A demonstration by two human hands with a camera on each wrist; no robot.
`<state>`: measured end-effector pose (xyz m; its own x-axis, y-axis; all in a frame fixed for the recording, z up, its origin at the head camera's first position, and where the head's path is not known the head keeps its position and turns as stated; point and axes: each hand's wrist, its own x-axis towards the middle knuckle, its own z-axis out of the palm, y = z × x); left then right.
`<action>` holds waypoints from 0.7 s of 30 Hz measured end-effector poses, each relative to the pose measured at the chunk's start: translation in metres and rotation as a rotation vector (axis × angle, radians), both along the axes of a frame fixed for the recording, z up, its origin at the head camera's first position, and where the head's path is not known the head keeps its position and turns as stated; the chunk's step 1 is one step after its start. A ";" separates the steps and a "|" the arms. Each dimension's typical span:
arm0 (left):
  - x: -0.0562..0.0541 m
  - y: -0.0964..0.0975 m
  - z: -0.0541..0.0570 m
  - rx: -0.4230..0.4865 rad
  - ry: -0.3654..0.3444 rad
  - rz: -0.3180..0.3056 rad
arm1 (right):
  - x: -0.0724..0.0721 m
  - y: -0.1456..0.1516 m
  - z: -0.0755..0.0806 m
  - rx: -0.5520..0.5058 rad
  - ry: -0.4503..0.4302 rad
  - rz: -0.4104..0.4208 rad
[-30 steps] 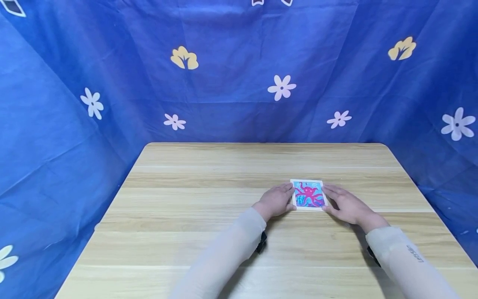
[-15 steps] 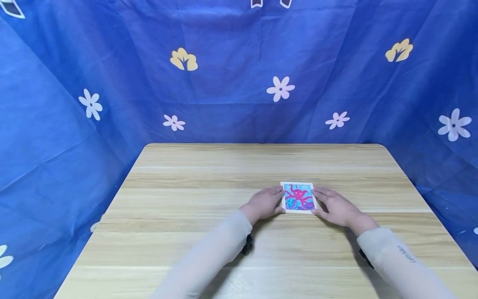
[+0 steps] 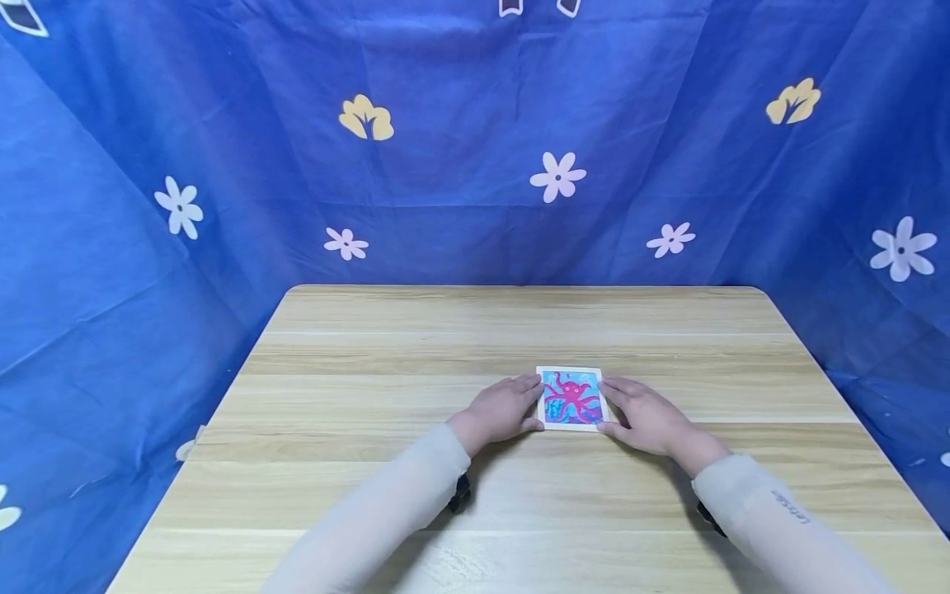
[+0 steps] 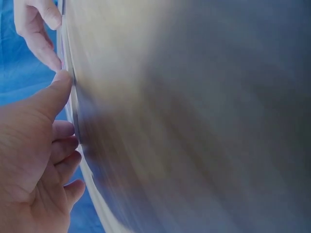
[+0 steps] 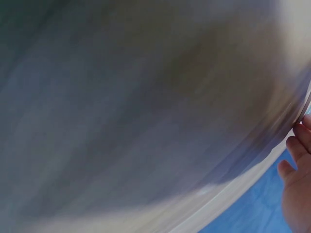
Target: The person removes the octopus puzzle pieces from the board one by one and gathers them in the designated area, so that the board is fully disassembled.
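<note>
A square, white-bordered picture board (image 3: 572, 399) shows a pink octopus on a blue and purple ground. It lies flat, face up, at or just above the wooden table; the frames do not settle which. At its left edge my left hand (image 3: 505, 410) grips it, thumb at the near corner and fingers farther along the side. The right hand (image 3: 649, 419) grips the opposite edge in the same way. From the left wrist, the board (image 4: 74, 109) appears edge-on as a thin strip. Only part of the right hand (image 5: 297, 187) enters the right wrist view.
The wood-grain table (image 3: 371, 396) has rounded far corners. A blue curtain (image 3: 460, 181) printed with white and yellow flowers surrounds its back and sides. Dark wrist devices (image 3: 460, 495) show beneath the light sleeves (image 3: 378, 511).
Both hands have moved the picture board to the left and slightly nearer, keeping their hold on its two sides. The camera view has shifted a little.
</note>
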<state>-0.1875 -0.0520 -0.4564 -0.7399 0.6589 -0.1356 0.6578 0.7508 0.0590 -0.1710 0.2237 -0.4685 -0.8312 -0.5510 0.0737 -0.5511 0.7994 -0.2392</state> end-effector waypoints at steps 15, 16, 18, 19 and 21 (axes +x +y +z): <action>0.014 -0.034 0.004 0.069 0.027 -0.052 | 0.009 -0.029 -0.001 0.009 0.007 0.022; 0.016 -0.037 0.004 0.066 0.030 -0.053 | 0.010 -0.031 -0.001 0.011 0.010 0.024; 0.018 -0.041 0.005 0.078 0.035 -0.055 | 0.011 -0.035 0.000 0.010 0.010 0.029; 0.020 -0.043 0.005 0.087 0.040 -0.058 | 0.012 -0.037 0.000 0.008 0.006 0.030; 0.022 -0.047 0.005 0.095 0.043 -0.060 | 0.014 -0.040 0.002 0.005 0.007 0.037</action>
